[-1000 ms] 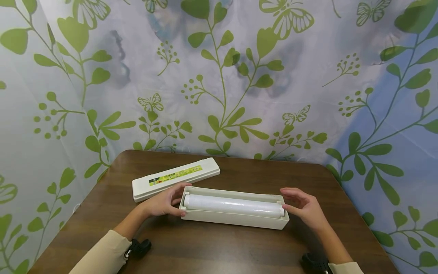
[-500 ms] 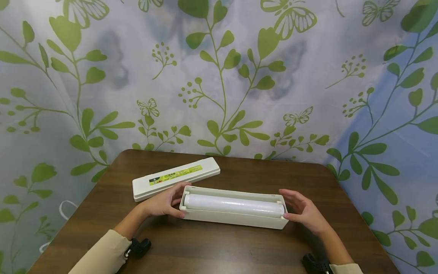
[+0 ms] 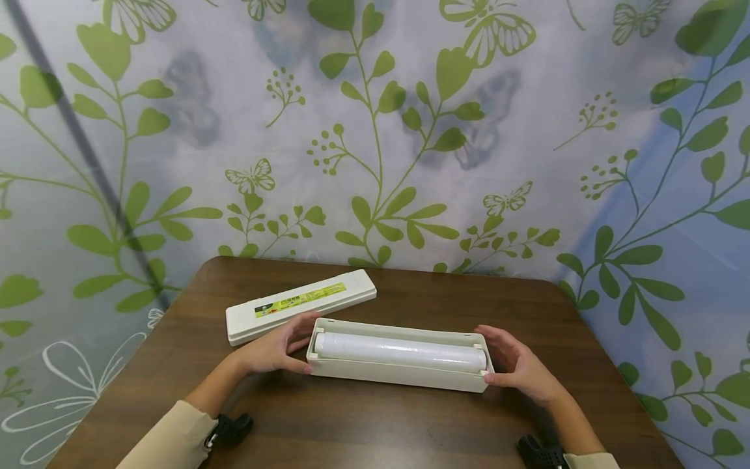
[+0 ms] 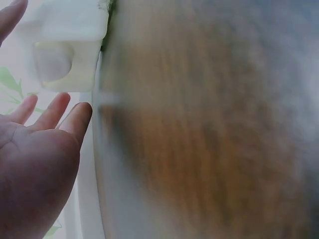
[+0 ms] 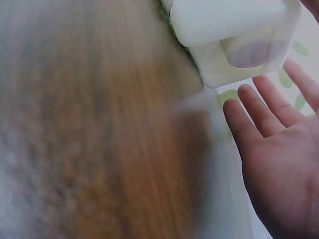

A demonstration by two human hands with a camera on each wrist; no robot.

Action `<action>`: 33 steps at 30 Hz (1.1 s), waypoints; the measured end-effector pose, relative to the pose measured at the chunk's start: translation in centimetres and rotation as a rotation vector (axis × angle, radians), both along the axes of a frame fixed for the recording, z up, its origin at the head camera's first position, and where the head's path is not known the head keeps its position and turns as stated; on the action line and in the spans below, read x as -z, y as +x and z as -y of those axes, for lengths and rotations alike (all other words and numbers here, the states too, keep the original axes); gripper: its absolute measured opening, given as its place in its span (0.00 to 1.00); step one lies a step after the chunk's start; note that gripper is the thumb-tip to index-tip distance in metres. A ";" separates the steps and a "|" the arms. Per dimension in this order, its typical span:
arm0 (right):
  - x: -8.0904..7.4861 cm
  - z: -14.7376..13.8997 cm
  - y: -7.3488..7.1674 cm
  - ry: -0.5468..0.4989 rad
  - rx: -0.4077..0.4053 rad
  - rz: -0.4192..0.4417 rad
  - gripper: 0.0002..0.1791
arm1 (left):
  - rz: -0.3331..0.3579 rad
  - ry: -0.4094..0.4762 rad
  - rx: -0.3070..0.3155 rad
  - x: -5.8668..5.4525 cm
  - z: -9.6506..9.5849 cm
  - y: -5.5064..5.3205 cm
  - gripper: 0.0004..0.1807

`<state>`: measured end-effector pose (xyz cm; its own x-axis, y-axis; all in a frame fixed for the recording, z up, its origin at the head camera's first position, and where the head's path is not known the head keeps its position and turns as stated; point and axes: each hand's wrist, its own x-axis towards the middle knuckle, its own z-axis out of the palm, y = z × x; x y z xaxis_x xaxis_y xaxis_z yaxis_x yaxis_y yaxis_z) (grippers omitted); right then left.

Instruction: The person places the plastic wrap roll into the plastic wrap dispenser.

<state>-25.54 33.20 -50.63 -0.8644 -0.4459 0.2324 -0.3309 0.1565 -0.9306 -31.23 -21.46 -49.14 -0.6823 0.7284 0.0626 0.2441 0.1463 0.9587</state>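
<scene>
A long white box point(image 3: 398, 376) lies on the brown table with its top off. Inside it rests a white roll of what looks like cling film point(image 3: 401, 350). At the box's left end is my left hand point(image 3: 274, 346), thumb and fingers spread around the corner and barely bent. My right hand point(image 3: 521, 365) stands likewise at the right end, its thumb by the front corner. In the left wrist view, the fingers point(image 4: 75, 122) reach straight beside the box's end point(image 4: 70, 30). The right wrist view shows straight fingers point(image 5: 261, 117) near the other end point(image 5: 234, 20). Whether fingertips touch the box is hard to tell.
A white lid point(image 3: 301, 303) with a yellow-green label lies behind the box, to the left, close to my left hand. The brown table point(image 3: 375, 430) extends around them. A leaf-patterned curtain point(image 3: 328, 195) hangs behind the table.
My right thumb has moved from the roll's end down to the box's front corner. The left hand has slid slightly left. The lid has stayed put, and the curtain at left has shifted.
</scene>
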 end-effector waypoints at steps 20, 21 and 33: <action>0.1 -0.7 0.7 -0.008 -0.061 0.121 0.52 | -0.044 0.047 -0.195 -0.9 0.8 3.8 0.55; 0.1 -0.8 0.5 -0.010 -0.066 0.121 0.52 | -0.051 0.045 -0.210 -0.8 0.7 3.9 0.55; 0.6 -2.6 -2.4 -0.003 -0.125 0.108 0.52 | -0.087 0.018 -0.386 0.0 -0.6 4.6 0.51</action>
